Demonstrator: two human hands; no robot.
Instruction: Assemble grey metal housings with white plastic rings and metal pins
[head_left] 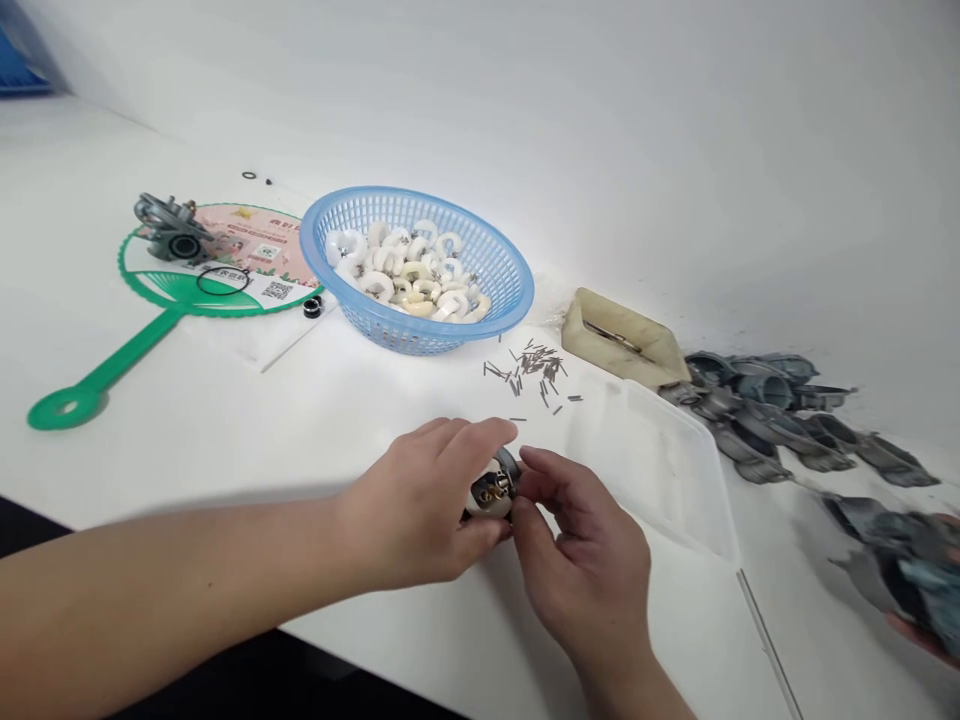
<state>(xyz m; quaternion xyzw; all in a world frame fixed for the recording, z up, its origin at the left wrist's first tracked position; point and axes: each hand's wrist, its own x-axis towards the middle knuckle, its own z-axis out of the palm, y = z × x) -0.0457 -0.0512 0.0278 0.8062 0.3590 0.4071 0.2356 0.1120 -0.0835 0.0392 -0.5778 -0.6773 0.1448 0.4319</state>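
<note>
My left hand (pixel 420 505) wraps around a small round metal part (pixel 495 490) with brass fittings, held just above the white table. My right hand (pixel 581 545) meets it from the right, its fingertips pinched against the part's edge. A scatter of small thin metal pins (pixel 532 368) lies just beyond my hands. Behind the pins stands a blue plastic basket (pixel 491 262) holding several white curved plastic pieces (pixel 405 272).
A clear plastic lid (pixel 660 460) lies right of my hands, a beige tray (pixel 622 338) behind it. Grey metal castings (pixel 780 410) pile up at the right, where another person's hand (pixel 926 625) holds some. A green hand fan (pixel 187 290) carries a metal casting (pixel 169 230) at left.
</note>
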